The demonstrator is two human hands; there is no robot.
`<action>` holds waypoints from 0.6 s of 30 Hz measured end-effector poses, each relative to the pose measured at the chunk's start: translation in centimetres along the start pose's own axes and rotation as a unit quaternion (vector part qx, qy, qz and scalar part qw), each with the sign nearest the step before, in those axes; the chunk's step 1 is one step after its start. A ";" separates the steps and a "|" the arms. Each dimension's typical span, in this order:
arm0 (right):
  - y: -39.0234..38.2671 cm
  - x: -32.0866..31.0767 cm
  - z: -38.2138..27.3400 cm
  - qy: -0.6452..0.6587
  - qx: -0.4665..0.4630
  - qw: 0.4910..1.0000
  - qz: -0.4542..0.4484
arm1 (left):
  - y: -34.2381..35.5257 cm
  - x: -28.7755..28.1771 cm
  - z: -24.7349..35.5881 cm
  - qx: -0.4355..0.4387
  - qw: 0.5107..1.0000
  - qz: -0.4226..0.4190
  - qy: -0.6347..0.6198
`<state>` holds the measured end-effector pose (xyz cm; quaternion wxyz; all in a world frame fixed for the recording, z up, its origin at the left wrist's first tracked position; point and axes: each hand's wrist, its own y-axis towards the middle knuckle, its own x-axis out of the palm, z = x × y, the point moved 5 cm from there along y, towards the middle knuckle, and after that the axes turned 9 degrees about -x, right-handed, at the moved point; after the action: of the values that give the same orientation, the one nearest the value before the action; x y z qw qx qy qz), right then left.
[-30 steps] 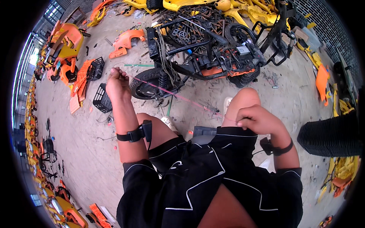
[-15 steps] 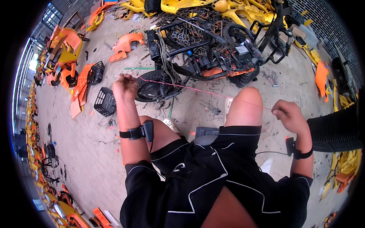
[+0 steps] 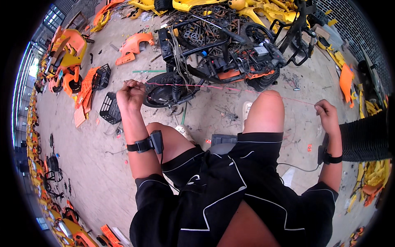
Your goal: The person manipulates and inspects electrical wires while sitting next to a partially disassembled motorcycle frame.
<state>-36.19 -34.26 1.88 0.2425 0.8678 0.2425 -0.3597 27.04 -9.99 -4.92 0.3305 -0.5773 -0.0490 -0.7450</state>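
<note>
A thin pink wire (image 3: 222, 87) stretches almost straight across the view in front of me. My left hand (image 3: 131, 94) is closed in a pinch on its left end, near the front of a stripped black scooter frame's tyre (image 3: 156, 101). My right hand (image 3: 327, 113) pinches the other end, out to the right above a black ribbed stack (image 3: 362, 140). The scooter frame (image 3: 193, 51) lies ahead, with exposed cables, a coil spring and orange parts. My knees are bent below the wire.
A pile of rusty metal parts (image 3: 212, 31) and yellow body panels (image 3: 267, 12) lie behind the frame. Black crates (image 3: 109, 108) and orange panels (image 3: 85, 94) are at left, beside orange and yellow scooters (image 3: 68, 47). More broken panels (image 3: 347, 82) line the right.
My right hand has moved outward to the right and upward, drawing the wire longer and straighter. My left hand shifted slightly and stays on its end.
</note>
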 end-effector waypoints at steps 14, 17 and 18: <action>-1.6 -4.4 8.8 -0.044 0.038 0.986 0.156 | -0.4 -6.7 2.0 -0.009 0.994 0.000 -0.109; -2.0 -4.1 11.1 -0.045 0.051 0.986 0.151 | 1.2 -9.3 3.2 -0.010 0.994 0.066 -0.081; -1.2 -3.6 9.5 -0.075 0.057 0.985 0.142 | 2.1 -12.1 5.4 -0.028 0.993 0.083 -0.077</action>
<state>-43.92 -39.89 -1.63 0.2589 0.8764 0.0771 -0.3987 34.06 -3.82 -14.61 0.3701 -0.6444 -0.0051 -0.6691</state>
